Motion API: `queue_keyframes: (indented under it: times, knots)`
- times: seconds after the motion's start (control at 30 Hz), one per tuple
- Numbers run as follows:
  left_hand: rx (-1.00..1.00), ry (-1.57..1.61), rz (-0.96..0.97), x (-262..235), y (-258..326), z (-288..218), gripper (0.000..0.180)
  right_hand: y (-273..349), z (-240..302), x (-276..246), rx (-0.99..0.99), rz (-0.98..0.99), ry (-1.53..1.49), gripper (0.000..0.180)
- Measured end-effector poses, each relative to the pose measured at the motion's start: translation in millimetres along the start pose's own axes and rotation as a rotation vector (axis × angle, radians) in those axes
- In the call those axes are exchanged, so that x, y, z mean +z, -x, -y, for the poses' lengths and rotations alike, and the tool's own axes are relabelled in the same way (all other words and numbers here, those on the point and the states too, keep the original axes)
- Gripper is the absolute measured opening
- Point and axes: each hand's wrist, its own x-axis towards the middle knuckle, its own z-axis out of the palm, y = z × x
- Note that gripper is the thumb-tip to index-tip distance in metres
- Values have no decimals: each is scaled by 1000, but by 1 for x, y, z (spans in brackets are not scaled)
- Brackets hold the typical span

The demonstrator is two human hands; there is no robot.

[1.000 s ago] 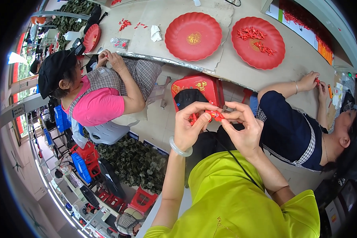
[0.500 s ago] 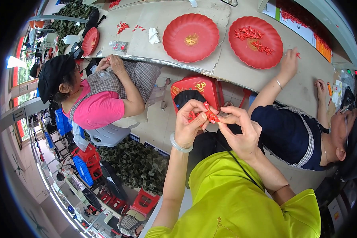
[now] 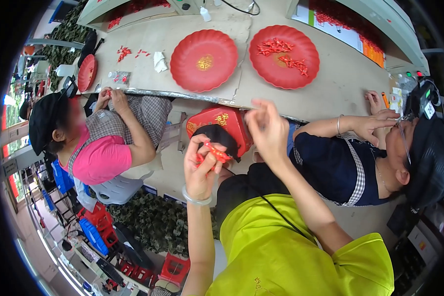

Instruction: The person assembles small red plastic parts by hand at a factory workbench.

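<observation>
My left hand (image 3: 198,170) is closed around several small, shiny red pieces (image 3: 217,153), one of them poking out between thumb and fingers. What these pieces are is too small to make out. Apart from it, my right hand (image 3: 270,130) is raised before the table's near edge, its fingers smeared by motion; whether anything is in them does not show. Beyond it lies a scalloped red plate (image 3: 308,42) bearing small red pieces (image 3: 276,46) in two loose heaps. A second red plate (image 3: 187,66) with a gold emblem lies to its left.
Below the table edge stands a red box (image 3: 209,118), with a black cap-like thing (image 3: 213,132) in front. A co-worker in pink (image 3: 103,158) sits at left, another in dark blue (image 3: 325,163) at right. A crumpled white tissue (image 3: 160,62) lies on the table (image 3: 241,98).
My right hand has let go of the red pieces and swung forward, away from my left hand. The right co-worker's hand has moved from beside the plate toward their head. The view has shifted right.
</observation>
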Motion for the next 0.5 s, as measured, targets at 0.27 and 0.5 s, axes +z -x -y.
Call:
queue_keyframes:
  times: [0.27, 0.5]
  knots:
    - [-72, 145, -23, -1, 10, 8, 34, -167, -153, 18, 72, -488, 478, 23]
    - [-139, 183, -50, 2, 24, 17, 34, -204, -168, 27, 173, -203, 644, 47]
